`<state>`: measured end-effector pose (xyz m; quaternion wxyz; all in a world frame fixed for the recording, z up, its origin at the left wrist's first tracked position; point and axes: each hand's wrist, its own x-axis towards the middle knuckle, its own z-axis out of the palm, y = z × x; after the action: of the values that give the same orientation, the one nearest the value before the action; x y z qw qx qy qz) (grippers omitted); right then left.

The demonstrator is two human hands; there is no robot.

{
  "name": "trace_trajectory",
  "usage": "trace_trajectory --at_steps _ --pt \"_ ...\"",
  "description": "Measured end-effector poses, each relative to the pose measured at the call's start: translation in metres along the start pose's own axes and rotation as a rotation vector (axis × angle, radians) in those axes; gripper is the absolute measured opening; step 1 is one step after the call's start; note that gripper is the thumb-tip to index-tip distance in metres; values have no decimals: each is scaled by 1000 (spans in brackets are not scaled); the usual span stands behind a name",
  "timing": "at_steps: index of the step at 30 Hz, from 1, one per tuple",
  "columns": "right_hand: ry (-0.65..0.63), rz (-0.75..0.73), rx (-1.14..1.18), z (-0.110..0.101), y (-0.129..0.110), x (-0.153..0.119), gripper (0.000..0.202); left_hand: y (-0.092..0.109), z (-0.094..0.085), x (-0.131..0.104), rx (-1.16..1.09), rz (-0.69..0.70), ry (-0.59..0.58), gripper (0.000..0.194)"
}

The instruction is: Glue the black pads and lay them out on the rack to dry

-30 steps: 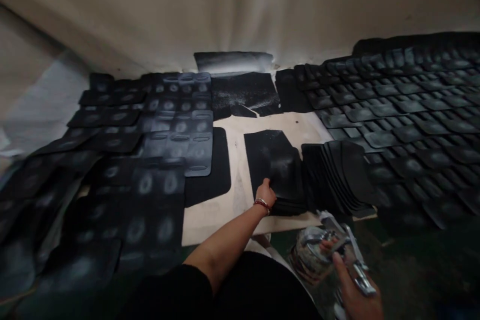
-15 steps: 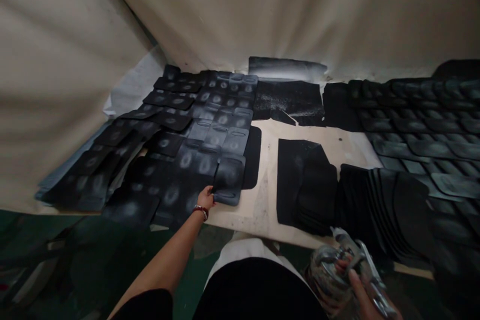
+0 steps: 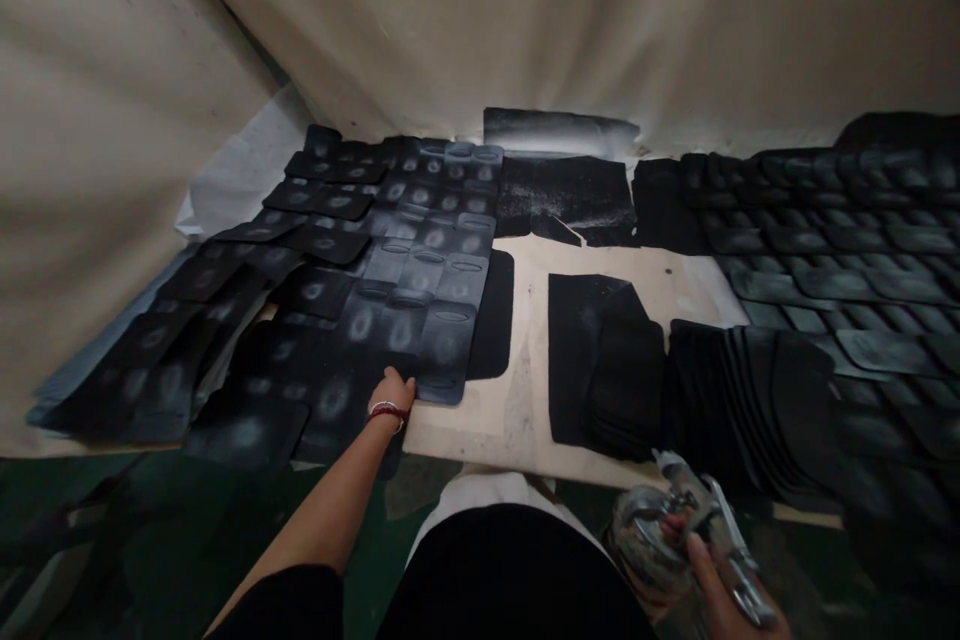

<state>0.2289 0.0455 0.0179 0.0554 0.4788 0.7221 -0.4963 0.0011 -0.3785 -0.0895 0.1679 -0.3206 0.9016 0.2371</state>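
The left hand (image 3: pixel 391 390) reached forward at the end of a bare arm, a red bracelet (image 3: pixel 385 411) at its wrist, and its fingers were pressed down together on the near edge of a black pad (image 3: pixel 444 350). That pad lay flat just ahead and to the right of the knuckles, its long axis running away from the person toward the cloth backdrop (image 3: pixel 480 20), its short rounded end nearest the fingers. Whether the fingers pinched the edge or merely pressed it could not be told. It overlapped the nearest row of sprayed pads (image 3: pixel 352 270), which spread out ahead and to the left of that hand, each with a pale oval smear.

The right hand (image 3: pixel 724 590) sat low and close to the body, well apart from the left, fingers wrapped around a metal spray gun (image 3: pixel 694 530). The gun's nozzle end pointed up and leftward toward a fanned stack of black pieces (image 3: pixel 742 400) lying just beyond it on the pale board (image 3: pixel 525 390).
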Motion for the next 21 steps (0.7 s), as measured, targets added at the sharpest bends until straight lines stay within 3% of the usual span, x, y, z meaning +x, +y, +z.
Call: trace_trajectory --at_steps 2,4,7,10,12,15,18,21 --pt "0 -24 17 0 -3 -10 55 10 4 -12 112 86 12 33" --pt "27 -55 51 1 -5 -18 53 33 23 -29 162 246 -64 25" --pt "78 -78 105 3 -3 -25 50 85 75 -67 100 570 -334 13" --pt "81 -104 156 5 -1 -27 47 145 136 -111 63 710 -468 13" --pt "72 -121 223 8 1 -26 43 180 168 -136 55 725 -484 21" --pt "78 -149 323 12 5 -24 40 217 198 -159 80 649 -484 39" --pt "70 -161 380 16 11 -21 39 237 211 -162 138 554 -492 44" --pt "77 -177 399 19 16 -20 39 243 215 -153 142 525 -514 40"
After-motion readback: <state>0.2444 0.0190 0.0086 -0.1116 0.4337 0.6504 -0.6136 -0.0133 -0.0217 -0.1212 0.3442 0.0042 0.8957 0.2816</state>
